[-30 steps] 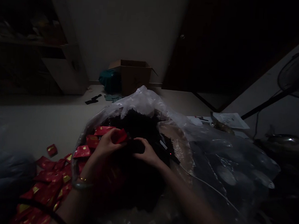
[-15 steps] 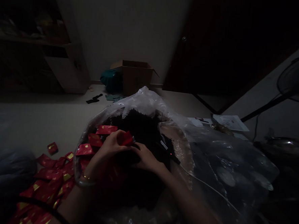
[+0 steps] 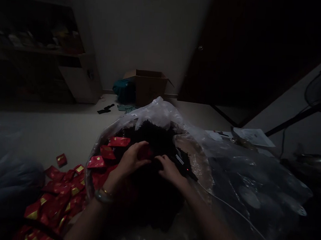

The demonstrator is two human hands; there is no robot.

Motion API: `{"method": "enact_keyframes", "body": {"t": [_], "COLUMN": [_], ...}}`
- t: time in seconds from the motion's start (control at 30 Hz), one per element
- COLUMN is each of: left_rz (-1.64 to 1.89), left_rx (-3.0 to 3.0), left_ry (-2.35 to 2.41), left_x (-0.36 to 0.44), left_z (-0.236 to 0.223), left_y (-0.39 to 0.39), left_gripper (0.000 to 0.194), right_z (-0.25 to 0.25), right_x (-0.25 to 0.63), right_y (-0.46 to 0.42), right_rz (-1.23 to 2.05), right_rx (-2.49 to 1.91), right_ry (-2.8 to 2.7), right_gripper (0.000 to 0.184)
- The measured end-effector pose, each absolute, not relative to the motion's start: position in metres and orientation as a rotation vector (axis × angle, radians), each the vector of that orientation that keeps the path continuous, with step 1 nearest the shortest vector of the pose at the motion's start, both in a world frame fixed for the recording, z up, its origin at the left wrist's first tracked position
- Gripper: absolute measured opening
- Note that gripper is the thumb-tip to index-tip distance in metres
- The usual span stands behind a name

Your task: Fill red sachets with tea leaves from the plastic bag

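Left hand [image 3: 130, 161], right hand [image 3: 170, 170] seemingly curled

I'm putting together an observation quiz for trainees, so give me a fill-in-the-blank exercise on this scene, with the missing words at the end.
The small packets heaped at the picture's lower left are mainly ____ with gold patches.
A thick pale bangle circles the person's ____ wrist.
The open box beside the teal bundle is made of ____.

Missing words: red; left; cardboard.

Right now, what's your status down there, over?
Left hand holds a red packet. Right hand close by, grip unclear. Dark shredded heap beneath both. White cable lies right of the right forearm.
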State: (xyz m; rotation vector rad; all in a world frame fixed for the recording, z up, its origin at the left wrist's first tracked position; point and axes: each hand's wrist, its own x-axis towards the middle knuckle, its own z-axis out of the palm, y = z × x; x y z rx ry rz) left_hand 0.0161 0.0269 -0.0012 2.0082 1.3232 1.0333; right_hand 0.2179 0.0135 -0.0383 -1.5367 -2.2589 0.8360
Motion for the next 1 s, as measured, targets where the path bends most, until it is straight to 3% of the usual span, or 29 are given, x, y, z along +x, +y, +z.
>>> {"method": "enact_keyframes", "body": {"t": [0.17, 0.3, 0.4, 0.57, 0.6, 0.7, 0.77, 0.9, 1.0], "left_rz": [1.069, 1.088, 1.055, 1.108, 1.164, 1.386, 1.499, 1.484, 1.275], "left_rx": [2.14, 2.135, 2.095, 2.192, 2.203, 2.163, 2.111, 2.179, 2.314], "left_ry": [1.241, 1.211, 1.22, 1.302, 1.331, 1.403, 1.427, 1.405, 1.369], "left_x": [0.012, 0.011, 0.006, -0.008, -0.009, -0.009, -0.005, 0.004, 0.003], "left_z": [-0.003, 0.002, 0.008, 0.014, 0.013, 0.01, 0.007, 0.006, 0.008], "left_y": [0.028, 0.029, 0.028, 0.031, 0.032, 0.035, 0.036, 0.033, 0.031], "left_gripper": [0.05, 0.042, 0.03, 0.019, 0.016, 0.007, 0.006, 0.012, 0.027], "right_z": [-0.042, -0.04, -0.04, -0.041, -0.042, -0.043, -0.046, -0.057, -0.062], "right_x": [0.236, 0.246, 0.249, 0.232, 0.227, 0.219, 0.22, 0.229, 0.231], "right_y": [0.026, 0.03, 0.025, 0.01, 0.008, 0.008, 0.012, 0.019, 0.02], "right_rz": [1.086, 1.245, 1.172, 1.024, 1.001, 0.963, 0.935, 0.955, 1.009], "right_rx": [-1.263, -1.394, -1.594, -1.808, -1.774, -1.488, -1.401, -1.657, -1.656], "right_ry": [-1.862, -1.62, -1.844, -2.203, -2.219, -2.2, -2.141, -2.116, -2.146], "right_gripper": [0.071, 0.077, 0.073, 0.105, 0.101, 0.068, 0.06, 0.093, 0.09]}}
